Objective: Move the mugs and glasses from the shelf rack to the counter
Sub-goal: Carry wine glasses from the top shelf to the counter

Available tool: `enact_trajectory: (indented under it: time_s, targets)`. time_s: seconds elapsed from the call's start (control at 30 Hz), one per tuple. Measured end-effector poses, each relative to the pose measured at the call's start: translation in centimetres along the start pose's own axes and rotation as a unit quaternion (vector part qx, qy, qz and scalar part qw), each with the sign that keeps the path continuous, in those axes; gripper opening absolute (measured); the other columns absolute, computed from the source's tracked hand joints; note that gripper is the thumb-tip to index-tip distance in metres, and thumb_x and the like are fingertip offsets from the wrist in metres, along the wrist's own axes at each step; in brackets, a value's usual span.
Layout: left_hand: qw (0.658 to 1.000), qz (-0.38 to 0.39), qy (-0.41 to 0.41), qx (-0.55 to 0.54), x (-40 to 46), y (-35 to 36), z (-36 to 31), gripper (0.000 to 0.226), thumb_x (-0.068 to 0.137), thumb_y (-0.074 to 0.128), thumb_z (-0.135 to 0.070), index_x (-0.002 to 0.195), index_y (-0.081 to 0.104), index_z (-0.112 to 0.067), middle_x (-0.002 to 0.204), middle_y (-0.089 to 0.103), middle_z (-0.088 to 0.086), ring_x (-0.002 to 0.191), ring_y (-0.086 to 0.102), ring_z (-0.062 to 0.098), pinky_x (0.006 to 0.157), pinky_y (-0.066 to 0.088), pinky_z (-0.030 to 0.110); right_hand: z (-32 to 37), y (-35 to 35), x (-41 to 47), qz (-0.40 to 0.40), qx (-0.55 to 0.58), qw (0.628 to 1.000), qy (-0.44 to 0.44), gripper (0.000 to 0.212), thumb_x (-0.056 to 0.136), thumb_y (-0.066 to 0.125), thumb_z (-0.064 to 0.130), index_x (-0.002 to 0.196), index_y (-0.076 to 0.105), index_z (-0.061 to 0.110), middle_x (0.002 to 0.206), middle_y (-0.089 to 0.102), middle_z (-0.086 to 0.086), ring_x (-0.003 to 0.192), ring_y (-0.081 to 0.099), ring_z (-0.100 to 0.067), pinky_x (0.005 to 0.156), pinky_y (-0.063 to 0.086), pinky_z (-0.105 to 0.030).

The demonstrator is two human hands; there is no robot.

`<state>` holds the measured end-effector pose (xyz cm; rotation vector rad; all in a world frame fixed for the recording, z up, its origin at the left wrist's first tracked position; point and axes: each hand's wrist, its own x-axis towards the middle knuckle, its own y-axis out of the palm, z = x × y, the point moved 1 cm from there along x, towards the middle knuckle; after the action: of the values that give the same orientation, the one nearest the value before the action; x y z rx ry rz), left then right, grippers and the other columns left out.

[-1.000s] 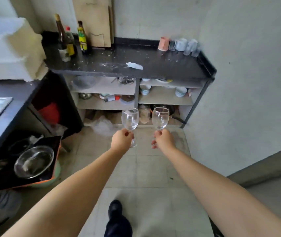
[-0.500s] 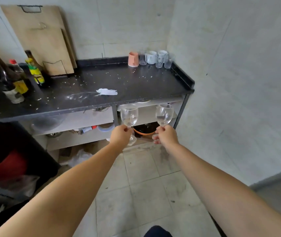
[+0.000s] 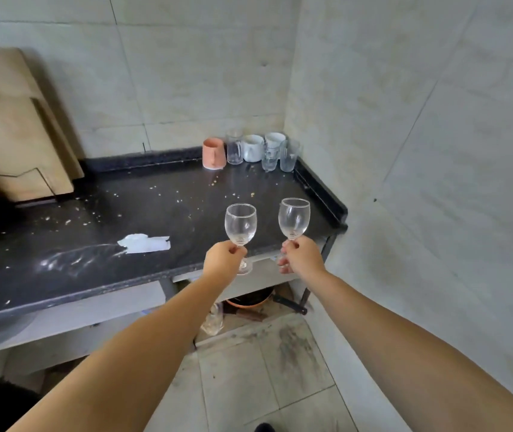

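Observation:
My left hand grips the stem of a clear wine glass, held upright. My right hand grips the stem of a second wine glass, also upright. Both glasses hang over the front right part of the dark counter, above its edge. In the counter's back right corner stand a pink mug, a white mug, another white mug and several clear glasses.
A wooden cutting board leans on the wall at the back left. A white scrap of paper and crumbs lie on the counter. Shelves run under the counter, with an orange-rimmed pan below. A tiled wall closes the right side.
I have come closer to the counter and both hands have lifted the wine glasses from below the counter's edge to above it.

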<state>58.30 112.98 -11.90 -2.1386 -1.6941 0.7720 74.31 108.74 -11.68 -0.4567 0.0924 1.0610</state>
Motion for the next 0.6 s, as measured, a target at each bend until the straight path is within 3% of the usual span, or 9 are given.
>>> enact_trajectory:
  time_s: [0.17,0.33,0.4,0.5,0.6]
  targets:
    - [0.999,-0.016,-0.021,-0.035,8.3,0.9,-2.6,0.022,0.090,0.058,-0.019,0.093,0.071,-0.002,0.086,0.068,0.013,0.079,0.057,0.023,0.076,0.048,0.036,2.7,0.2,9.0,0.022,-0.010,1.000,0.012,0.015,0.099,0.041,0.012,0.100,0.053,0.004,0.075,0.055,-0.005,0.055,0.057,-0.017,0.047,0.051,-0.026]
    - [0.999,-0.022,-0.028,-0.033,16.1,0.7,-4.3,0.023,0.091,0.058,-0.021,0.094,0.070,-0.002,0.092,0.070,0.013,0.081,0.059,0.022,0.073,0.045,0.031,5.1,1.5,16.2,0.033,-0.058,0.998,-0.020,0.018,0.097,0.042,0.010,0.102,0.057,0.002,0.088,0.056,-0.008,0.052,0.051,-0.011,0.040,0.044,-0.015]
    - [0.999,-0.025,-0.025,-0.030,20.9,0.4,-4.8,0.023,0.091,0.058,-0.022,0.090,0.070,-0.003,0.094,0.071,0.014,0.081,0.060,0.023,0.070,0.043,0.029,6.4,2.7,20.5,0.028,-0.071,0.997,-0.031,0.021,0.096,0.044,0.013,0.105,0.060,0.003,0.088,0.058,-0.008,0.057,0.052,-0.010,0.049,0.047,-0.016]
    - [0.999,-0.019,-0.028,-0.019,26.6,0.1,-5.5,0.025,0.090,0.058,-0.023,0.090,0.071,-0.002,0.095,0.072,0.015,0.090,0.065,0.029,0.074,0.046,0.033,7.5,4.5,25.6,0.003,-0.114,0.992,-0.056,0.023,0.095,0.050,0.023,0.107,0.067,0.012,0.106,0.060,-0.009,0.088,0.059,-0.020,0.083,0.053,-0.033]
    - [0.999,-0.015,-0.032,-0.017,32.4,0.2,-6.0,0.026,0.091,0.057,-0.022,0.093,0.071,-0.001,0.096,0.071,0.016,0.092,0.064,0.030,0.075,0.045,0.033,8.7,6.7,30.9,0.004,-0.137,0.988,-0.067,0.025,0.095,0.053,0.025,0.107,0.067,0.009,0.108,0.056,-0.013,0.091,0.061,-0.025,0.083,0.050,-0.034]
